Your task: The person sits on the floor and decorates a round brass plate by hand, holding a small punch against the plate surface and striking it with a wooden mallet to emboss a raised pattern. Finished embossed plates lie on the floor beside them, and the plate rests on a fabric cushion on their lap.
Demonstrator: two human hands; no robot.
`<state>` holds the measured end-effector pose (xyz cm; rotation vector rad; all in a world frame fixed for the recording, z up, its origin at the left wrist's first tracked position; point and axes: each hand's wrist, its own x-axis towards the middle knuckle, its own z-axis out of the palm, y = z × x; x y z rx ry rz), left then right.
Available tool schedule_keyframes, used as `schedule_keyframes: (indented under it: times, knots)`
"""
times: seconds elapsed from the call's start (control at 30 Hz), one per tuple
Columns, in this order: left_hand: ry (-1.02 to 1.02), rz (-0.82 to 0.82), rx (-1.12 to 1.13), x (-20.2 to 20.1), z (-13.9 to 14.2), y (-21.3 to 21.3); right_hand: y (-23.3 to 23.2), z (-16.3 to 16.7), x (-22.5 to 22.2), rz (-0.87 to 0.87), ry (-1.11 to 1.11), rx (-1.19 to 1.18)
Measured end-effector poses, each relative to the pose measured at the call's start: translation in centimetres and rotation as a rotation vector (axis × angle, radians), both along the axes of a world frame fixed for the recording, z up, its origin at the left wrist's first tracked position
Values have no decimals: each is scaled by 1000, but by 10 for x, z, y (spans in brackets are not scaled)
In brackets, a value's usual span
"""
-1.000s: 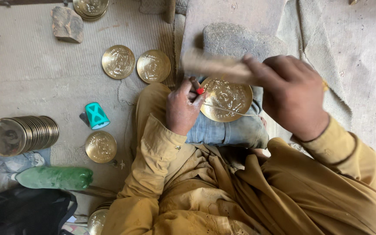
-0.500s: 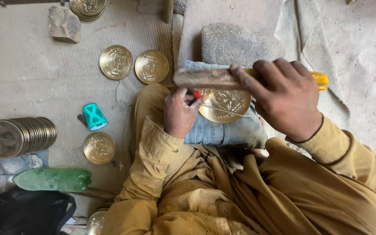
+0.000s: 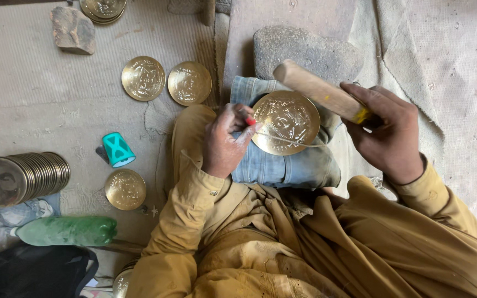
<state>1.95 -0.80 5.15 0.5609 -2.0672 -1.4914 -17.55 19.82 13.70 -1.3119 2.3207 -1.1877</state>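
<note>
Brass disc lay on a denim pad over the knee. Left hand pinched a thin tool against its rim; right hand gripped a wooden mallet. Disc looked thin, stiff, slippery (hold by rim).
</note>
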Motion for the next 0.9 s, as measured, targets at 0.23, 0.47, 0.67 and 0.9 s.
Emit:
schedule_keyframes:
  times: [0.23, 0.47, 0.67, 0.9]
  knots:
    - [-346, -34, -452, -11, 21, -12, 10, -31, -5, -38, -146, -50]
    - [-112, -124, -621, -35, 14, -26, 14, -45, -6, -39, -208, -96]
    - [61, -37, -577, -26, 18, -24, 16, -42, -4, -39, -125, -69]
    - [-98, -313, -367, -40, 12, -23, 22, -43, 0, -67, -95, -21]
